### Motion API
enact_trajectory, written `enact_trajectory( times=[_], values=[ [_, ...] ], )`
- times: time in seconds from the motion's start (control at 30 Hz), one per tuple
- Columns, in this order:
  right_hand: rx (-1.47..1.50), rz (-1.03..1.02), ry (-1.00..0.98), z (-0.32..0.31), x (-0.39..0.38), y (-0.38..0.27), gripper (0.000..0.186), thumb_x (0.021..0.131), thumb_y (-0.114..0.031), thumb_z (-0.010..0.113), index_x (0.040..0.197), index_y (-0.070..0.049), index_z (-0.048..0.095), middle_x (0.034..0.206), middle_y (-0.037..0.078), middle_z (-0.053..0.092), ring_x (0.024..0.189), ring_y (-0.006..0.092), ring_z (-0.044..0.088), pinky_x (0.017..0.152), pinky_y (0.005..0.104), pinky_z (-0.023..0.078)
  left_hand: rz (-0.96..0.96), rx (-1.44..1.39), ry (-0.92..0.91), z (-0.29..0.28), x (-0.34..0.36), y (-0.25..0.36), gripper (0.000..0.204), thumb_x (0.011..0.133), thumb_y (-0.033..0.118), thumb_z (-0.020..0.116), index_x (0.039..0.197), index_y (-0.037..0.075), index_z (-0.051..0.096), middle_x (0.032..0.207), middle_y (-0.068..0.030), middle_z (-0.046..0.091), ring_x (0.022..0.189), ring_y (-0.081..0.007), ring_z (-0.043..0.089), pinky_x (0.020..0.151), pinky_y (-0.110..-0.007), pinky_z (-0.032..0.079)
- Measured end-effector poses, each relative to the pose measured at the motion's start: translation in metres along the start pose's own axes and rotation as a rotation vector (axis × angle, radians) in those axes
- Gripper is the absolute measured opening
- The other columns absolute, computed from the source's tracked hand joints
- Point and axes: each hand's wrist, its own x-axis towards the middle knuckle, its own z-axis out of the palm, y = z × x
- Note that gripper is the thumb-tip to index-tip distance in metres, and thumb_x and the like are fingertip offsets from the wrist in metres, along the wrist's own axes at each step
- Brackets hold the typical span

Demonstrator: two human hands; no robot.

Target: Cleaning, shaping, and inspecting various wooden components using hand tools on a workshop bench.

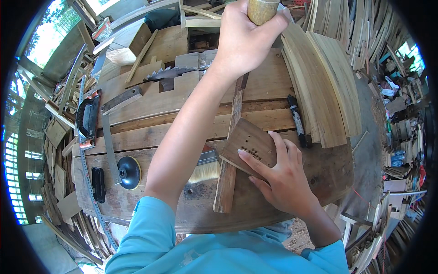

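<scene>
Raised at the top of the view, my left hand [248, 39] is closed round a rounded wooden handle [263, 10]; the tool's other end is cut off by the frame, so its kind does not show. My right hand [285, 178] grips a small flat wooden block [235, 142], fingers over its face and far edge. Several small dark holes dot that face. The block sits tilted across a narrow wooden strip [225, 187] on the workbench [269, 214]. Just left of the strip lies a wide paintbrush [204, 173] with pale bristles.
A black marker [297, 122] lies beside stacked curved boards [319, 91] on the right. Leftward are a round black backing pad [129, 172], a sliding bevel [112, 146], a black-handled tool [86, 119] and a tape measure [86, 173]. A toothed saw blade [171, 73] protrudes from the far benchtop.
</scene>
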Motion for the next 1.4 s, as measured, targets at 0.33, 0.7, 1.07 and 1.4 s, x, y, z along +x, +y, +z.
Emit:
enact_trajectory(
  times=[0.33, 0.7, 1.07, 1.4],
  values=[
    [0.048, 0.031, -0.012, 0.000, -0.001, -0.001, 0.065, 0.087, -0.020, 0.075, 0.147, -0.037, 0.056, 0.152, 0.029, 0.034, 0.128, 0.0459, 0.041, 0.110, 0.0566, 0.033, 0.022, 0.035, 0.027, 0.002, 0.000, 0.002, 0.017, 0.099, 0.011, 0.065, 0.084, 0.002, 0.062, 0.073, 0.0043, 0.056, 0.066, -0.0053, 0.048, 0.059, -0.026, 0.040],
    [0.049, 0.028, -0.003, 0.000, -0.001, -0.001, 0.065, 0.086, -0.020, 0.076, 0.146, -0.037, 0.057, 0.152, 0.029, 0.034, 0.127, 0.0452, 0.042, 0.110, 0.0559, 0.033, 0.008, 0.127, 0.024, -0.001, 0.001, 0.000, 0.021, 0.098, 0.013, 0.066, 0.082, 0.002, 0.059, 0.070, 0.0032, 0.054, 0.065, -0.0059, 0.047, 0.058, -0.027, 0.040],
    [0.034, 0.019, -0.006, 0.000, -0.001, -0.001, 0.065, 0.085, -0.020, 0.077, 0.146, -0.037, 0.058, 0.152, 0.028, 0.035, 0.127, 0.0450, 0.042, 0.110, 0.0557, 0.034, -0.069, 0.021, -0.009, -0.004, -0.002, -0.008, 0.026, 0.099, 0.022, 0.070, 0.080, 0.005, 0.065, 0.060, 0.0026, 0.057, 0.051, -0.0046, 0.052, 0.047, -0.023, 0.041],
    [0.059, 0.030, -0.012, 0.000, -0.001, 0.000, 0.064, 0.086, -0.020, 0.076, 0.145, -0.037, 0.058, 0.152, 0.028, 0.034, 0.128, 0.0457, 0.041, 0.111, 0.0561, 0.033, -0.035, 0.062, -0.019, 0.001, -0.004, -0.011, 0.025, 0.099, 0.022, 0.071, 0.081, 0.005, 0.066, 0.061, 0.0028, 0.059, 0.052, -0.0036, 0.053, 0.047, -0.022, 0.042]
  ],
)
